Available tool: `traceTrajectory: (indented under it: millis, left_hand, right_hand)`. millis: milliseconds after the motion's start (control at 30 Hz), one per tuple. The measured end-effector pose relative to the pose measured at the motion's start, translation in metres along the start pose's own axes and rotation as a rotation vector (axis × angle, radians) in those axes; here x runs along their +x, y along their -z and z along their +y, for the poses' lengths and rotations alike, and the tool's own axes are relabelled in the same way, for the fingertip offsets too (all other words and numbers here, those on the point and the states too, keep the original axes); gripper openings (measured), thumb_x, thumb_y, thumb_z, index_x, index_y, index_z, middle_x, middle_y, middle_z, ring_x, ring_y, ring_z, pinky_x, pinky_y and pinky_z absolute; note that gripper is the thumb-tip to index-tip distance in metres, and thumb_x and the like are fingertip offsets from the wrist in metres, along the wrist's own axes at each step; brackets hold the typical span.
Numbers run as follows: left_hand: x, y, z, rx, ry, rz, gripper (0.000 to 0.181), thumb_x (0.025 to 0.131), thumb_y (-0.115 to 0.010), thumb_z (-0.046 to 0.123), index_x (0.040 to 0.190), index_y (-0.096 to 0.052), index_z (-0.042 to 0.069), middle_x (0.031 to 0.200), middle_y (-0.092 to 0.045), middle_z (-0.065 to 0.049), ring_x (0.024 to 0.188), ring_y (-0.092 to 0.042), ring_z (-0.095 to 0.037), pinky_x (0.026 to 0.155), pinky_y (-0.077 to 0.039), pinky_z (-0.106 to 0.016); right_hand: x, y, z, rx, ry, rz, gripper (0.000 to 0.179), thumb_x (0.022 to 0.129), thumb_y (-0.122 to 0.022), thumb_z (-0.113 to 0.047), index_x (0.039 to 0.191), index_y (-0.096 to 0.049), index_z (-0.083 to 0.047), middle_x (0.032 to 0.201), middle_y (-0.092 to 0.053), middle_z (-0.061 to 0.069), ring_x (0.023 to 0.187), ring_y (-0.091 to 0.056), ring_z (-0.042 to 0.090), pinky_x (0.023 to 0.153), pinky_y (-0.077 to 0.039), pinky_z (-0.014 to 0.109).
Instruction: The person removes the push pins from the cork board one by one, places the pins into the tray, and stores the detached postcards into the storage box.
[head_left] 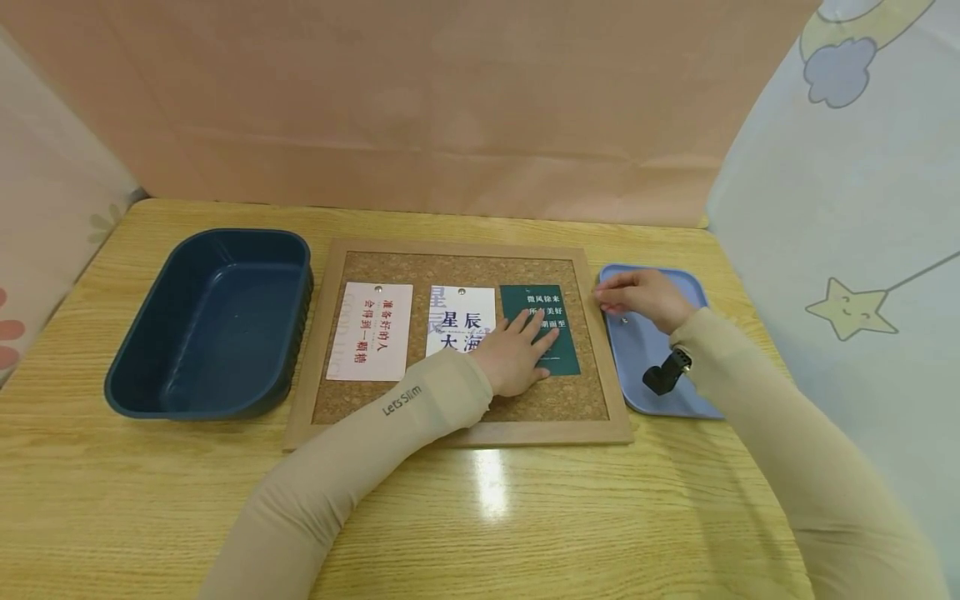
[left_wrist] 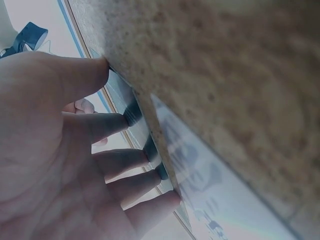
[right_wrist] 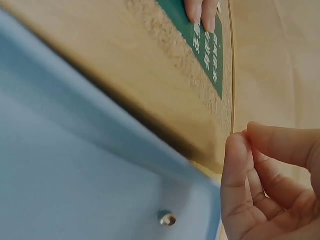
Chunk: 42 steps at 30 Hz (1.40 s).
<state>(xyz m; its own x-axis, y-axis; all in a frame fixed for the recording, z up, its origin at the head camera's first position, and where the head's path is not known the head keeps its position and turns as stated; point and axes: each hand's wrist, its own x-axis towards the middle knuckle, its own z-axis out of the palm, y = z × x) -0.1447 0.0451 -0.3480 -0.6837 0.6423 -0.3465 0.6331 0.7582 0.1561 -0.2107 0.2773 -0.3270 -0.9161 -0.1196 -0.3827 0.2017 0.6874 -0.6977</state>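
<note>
My left hand (head_left: 513,354) rests with spread fingers on a dark green card (head_left: 562,350) on the framed corkboard (head_left: 465,417). Its fingertips touch the card in the left wrist view. To its left lie a white card (head_left: 450,304), partly covered by the hand, and a pink card (head_left: 367,333), each with a small metal pin at its top. My right hand (head_left: 645,296) hovers over the far left corner of a light blue tray (head_left: 652,346), beside the board's frame. Its thumb and index fingertips (right_wrist: 237,142) meet; I cannot tell whether something tiny is between them.
One small gold-coloured pin (right_wrist: 167,218) lies in the tray near its corner. A deep dark blue bin (head_left: 210,333) stands left of the corkboard. A black strapped device (head_left: 663,375) hangs at the right wrist. Behind the wooden table (head_left: 420,517) rises a peach-coloured backdrop (head_left: 420,108).
</note>
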Motion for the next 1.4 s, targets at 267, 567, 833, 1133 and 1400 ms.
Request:
traceTrajectory:
  millis: [267, 567, 833, 1133, 1400]
  left_hand:
    - [0.001, 0.0, 0.0, 0.015, 0.006, -0.017, 0.064, 0.102, -0.035, 0.046, 0.155, -0.009, 0.022, 0.162, 0.0, -0.008, 0.149, -0.001, -0.027, 0.12, -0.014, -0.043]
    - [0.002, 0.001, 0.0, 0.012, -0.002, -0.02, 0.065, 0.101, -0.036, 0.046, 0.155, -0.009, 0.022, 0.162, 0.0, -0.008, 0.149, -0.001, -0.028, 0.119, -0.014, -0.043]
    - [0.002, 0.0, -0.001, 0.032, -0.006, -0.013, 0.065, 0.102, -0.036, 0.046, 0.155, -0.01, 0.021, 0.162, -0.002, -0.009, 0.149, -0.003, -0.029, 0.119, -0.016, -0.043]
    - [0.002, 0.001, 0.0, 0.039, -0.007, -0.019, 0.065, 0.102, -0.036, 0.046, 0.156, -0.01, 0.022, 0.162, -0.001, -0.009, 0.149, -0.003, -0.029, 0.119, -0.015, -0.043]
    - [0.002, 0.001, 0.0, 0.037, -0.001, -0.024, 0.065, 0.102, -0.036, 0.046, 0.156, -0.009, 0.022, 0.162, 0.0, -0.009, 0.149, -0.002, -0.028, 0.119, -0.015, -0.043]
  right_hand:
    - [0.005, -0.006, -0.009, 0.036, 0.009, -0.024, 0.042, 0.096, -0.059, -0.023, 0.125, -0.056, 0.008, 0.1, -0.068, 0.006, 0.081, -0.064, 0.006, 0.086, -0.054, 0.032]
    - [0.012, -0.017, -0.018, 0.059, 0.023, -0.062, 0.043, 0.097, -0.058, -0.023, 0.128, -0.055, 0.006, 0.121, -0.063, 0.019, 0.086, -0.065, 0.006, 0.086, -0.054, 0.029]
    - [0.019, -0.027, -0.018, 0.066, 0.049, -0.07, 0.042, 0.097, -0.057, -0.021, 0.129, -0.055, 0.005, 0.124, -0.061, 0.022, 0.09, -0.065, 0.01, 0.085, -0.054, 0.03]
    - [0.02, -0.033, -0.018, 0.045, 0.069, -0.031, 0.041, 0.098, -0.055, -0.02, 0.13, -0.054, 0.005, 0.123, -0.059, 0.027, 0.09, -0.065, 0.013, 0.084, -0.054, 0.029]
    - [0.015, -0.039, -0.025, -0.058, 0.092, 0.022, 0.037, 0.099, -0.051, -0.017, 0.131, -0.056, 0.0, 0.123, -0.06, 0.025, 0.094, -0.063, 0.029, 0.088, -0.052, 0.04]
